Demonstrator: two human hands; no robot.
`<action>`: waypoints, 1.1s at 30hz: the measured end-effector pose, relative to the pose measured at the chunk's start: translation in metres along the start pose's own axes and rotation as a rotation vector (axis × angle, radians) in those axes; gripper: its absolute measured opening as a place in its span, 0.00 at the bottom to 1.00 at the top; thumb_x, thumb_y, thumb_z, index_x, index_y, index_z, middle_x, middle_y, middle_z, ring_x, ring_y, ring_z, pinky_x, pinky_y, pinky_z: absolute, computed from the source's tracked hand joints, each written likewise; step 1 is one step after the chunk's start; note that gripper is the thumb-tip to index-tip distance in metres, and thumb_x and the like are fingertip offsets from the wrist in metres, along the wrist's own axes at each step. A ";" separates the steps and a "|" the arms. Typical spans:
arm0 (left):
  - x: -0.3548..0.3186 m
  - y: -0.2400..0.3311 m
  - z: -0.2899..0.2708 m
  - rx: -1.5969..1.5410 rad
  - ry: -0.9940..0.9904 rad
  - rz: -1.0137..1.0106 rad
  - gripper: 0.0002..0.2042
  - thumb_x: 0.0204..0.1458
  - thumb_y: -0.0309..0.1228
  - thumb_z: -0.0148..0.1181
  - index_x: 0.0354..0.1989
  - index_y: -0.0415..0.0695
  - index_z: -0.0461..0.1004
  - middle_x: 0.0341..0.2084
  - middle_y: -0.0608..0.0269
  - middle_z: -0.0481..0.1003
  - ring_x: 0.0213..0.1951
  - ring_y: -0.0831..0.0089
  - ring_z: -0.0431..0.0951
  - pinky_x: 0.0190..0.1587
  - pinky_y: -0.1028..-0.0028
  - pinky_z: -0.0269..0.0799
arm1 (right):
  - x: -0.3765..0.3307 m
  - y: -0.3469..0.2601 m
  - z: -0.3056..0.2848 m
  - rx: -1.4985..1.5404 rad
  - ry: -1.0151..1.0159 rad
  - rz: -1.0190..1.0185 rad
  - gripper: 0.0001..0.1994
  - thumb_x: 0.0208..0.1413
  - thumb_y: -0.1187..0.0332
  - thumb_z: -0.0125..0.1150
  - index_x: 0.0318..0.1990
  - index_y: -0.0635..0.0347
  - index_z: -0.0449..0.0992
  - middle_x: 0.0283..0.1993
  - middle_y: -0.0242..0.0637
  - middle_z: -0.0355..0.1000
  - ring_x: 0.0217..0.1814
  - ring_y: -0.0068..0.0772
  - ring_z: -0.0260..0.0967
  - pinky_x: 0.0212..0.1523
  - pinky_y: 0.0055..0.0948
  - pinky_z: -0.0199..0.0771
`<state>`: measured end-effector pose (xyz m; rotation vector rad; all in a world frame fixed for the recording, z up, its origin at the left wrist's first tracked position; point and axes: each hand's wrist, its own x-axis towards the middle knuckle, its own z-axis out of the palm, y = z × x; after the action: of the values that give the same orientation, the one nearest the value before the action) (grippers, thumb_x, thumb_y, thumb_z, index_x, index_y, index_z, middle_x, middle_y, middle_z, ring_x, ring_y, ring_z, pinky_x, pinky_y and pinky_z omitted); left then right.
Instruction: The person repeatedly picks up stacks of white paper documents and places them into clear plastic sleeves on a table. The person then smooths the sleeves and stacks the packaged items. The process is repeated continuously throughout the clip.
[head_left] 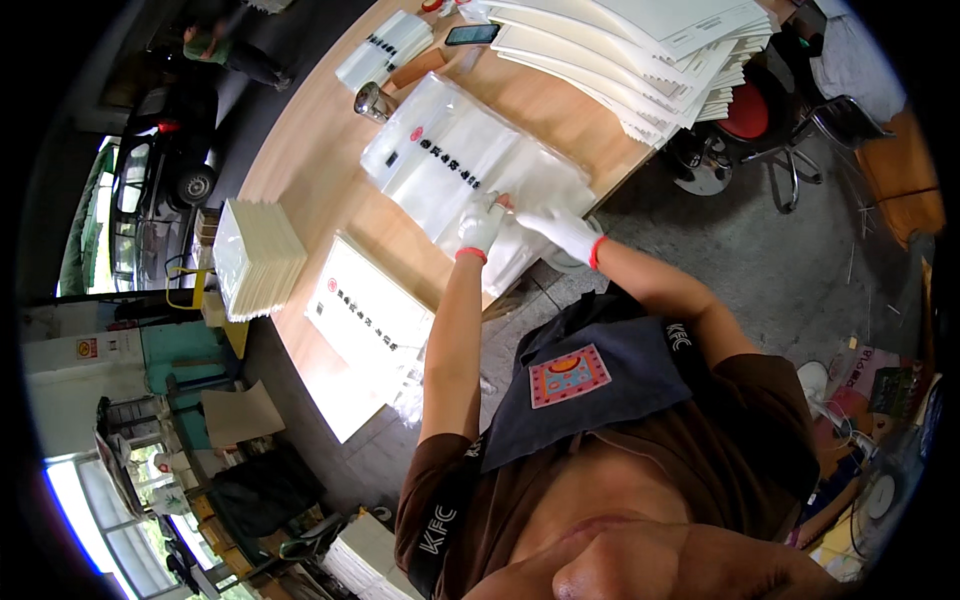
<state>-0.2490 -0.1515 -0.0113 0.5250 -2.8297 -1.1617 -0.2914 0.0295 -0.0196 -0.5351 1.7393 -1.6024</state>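
Observation:
A stack of clear plastic bags [520, 150] with dark printing and a red mark lies across the table in front of me. At its near edge, my left hand [480, 222], in a white glove with a red cuff, has its fingers closed on a plastic bag; the fingertips look bare. Just to the right, my right hand [563, 238], gloved alike, lies over the bags with its fingers stretched toward the left hand. A printed white pack [365, 315] rests on the table left of my left forearm, partly washed out by bright light.
On the wooden table [300, 190] stand a block of white packs [258, 258], a metal cup [374, 102], a phone [472, 35], another bundle of bags [385, 50] and fanned paper stacks [600, 60]. A stool [745, 110] is beyond the right edge. A person [235, 55] and a car [150, 190] are far left.

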 end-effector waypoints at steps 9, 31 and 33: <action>0.023 0.023 -0.075 -1.185 0.178 0.162 0.06 0.57 0.28 0.52 0.41 0.46 0.65 0.33 0.57 0.76 0.25 0.78 0.72 0.31 0.77 0.72 | 0.066 0.037 -0.039 -1.077 0.183 -0.115 0.20 0.58 0.49 0.50 0.38 0.58 0.75 0.25 0.34 0.73 0.23 0.26 0.70 0.24 0.27 0.71; -0.028 0.148 0.026 -0.378 0.139 0.244 0.07 0.55 0.24 0.52 0.39 0.42 0.75 0.28 0.58 0.77 0.29 0.75 0.78 0.31 0.77 0.73 | -0.036 -0.142 -0.093 -1.225 -0.249 -0.044 0.07 0.50 0.69 0.54 0.37 0.51 0.75 0.37 0.37 0.74 0.41 0.35 0.72 0.37 0.34 0.72; -0.027 0.164 0.003 -0.641 0.230 0.246 0.09 0.58 0.28 0.50 0.43 0.38 0.72 0.32 0.65 0.77 0.22 0.84 0.71 0.23 0.82 0.68 | -0.056 -0.169 -0.132 -1.153 0.032 -0.472 0.08 0.49 0.70 0.54 0.37 0.50 0.75 0.36 0.38 0.74 0.41 0.37 0.71 0.37 0.34 0.72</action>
<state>-0.2722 -0.0320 0.1018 0.2340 -2.0852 -1.7015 -0.3768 0.1347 0.1555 -1.5338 2.5929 -0.6812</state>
